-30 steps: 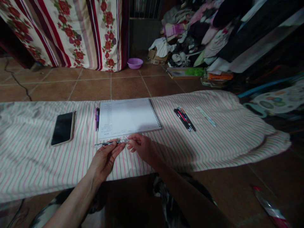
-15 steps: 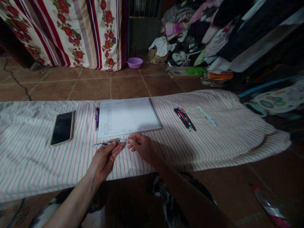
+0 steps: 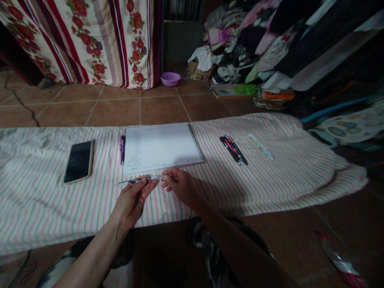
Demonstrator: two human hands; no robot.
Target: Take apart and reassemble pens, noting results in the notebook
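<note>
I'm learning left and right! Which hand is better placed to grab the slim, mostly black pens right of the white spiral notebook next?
Probably the right hand: it's nearer those pens, while the left hand grips a slim black-and-clear pen.

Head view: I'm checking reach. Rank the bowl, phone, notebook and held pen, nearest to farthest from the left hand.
1. Pen: in the grip of the left hand.
2. Notebook: just beyond the hand.
3. Phone: off to the left.
4. Bowl: ahead, past the notebook.
</note>
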